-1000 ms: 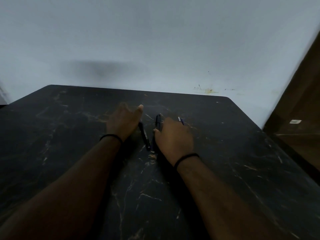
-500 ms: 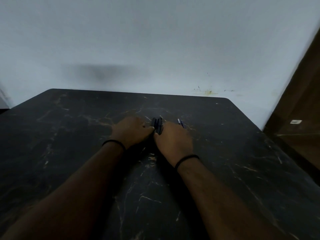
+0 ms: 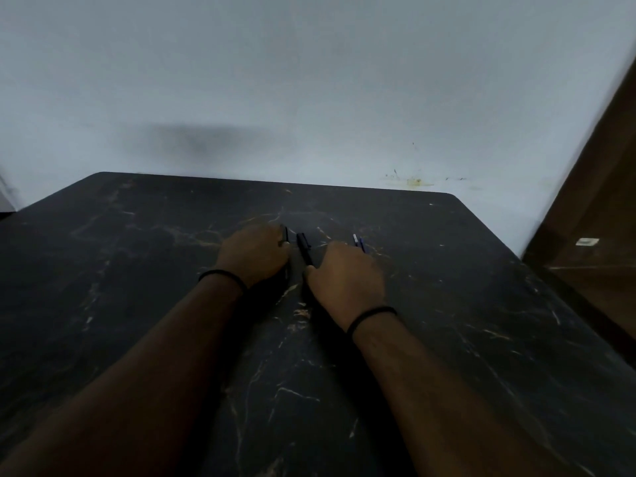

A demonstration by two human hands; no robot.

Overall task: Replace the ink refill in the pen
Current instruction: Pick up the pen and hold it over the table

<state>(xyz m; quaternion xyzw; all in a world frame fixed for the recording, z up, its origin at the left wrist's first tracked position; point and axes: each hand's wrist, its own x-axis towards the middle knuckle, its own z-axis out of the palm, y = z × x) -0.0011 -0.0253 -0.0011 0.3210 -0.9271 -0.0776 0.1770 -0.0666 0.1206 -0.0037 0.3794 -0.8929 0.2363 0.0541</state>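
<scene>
My left hand (image 3: 254,253) lies on the black marble-patterned table (image 3: 447,304) with its fingers curled round a thin black pen (image 3: 285,234), whose far end pokes out past the fingers. A second black pen (image 3: 304,249) lies on the table between my hands. My right hand (image 3: 347,277) rests knuckles-up just right of it, and its thumb tip touches that pen's near end. The right fingers are hidden behind the hand. Beyond the right hand, a refill (image 3: 358,242) with a white and blue end sticks out on the table.
A pale wall (image 3: 309,98) stands right behind the table's far edge. A brown wooden door or cabinet (image 3: 592,218) rises at the right, close to the table's right corner. Both wrists wear a thin black band.
The two black pens, side by side half a second ago, are now apart. My left hand has drawn back left with one pen. My right hand has hardly moved.
</scene>
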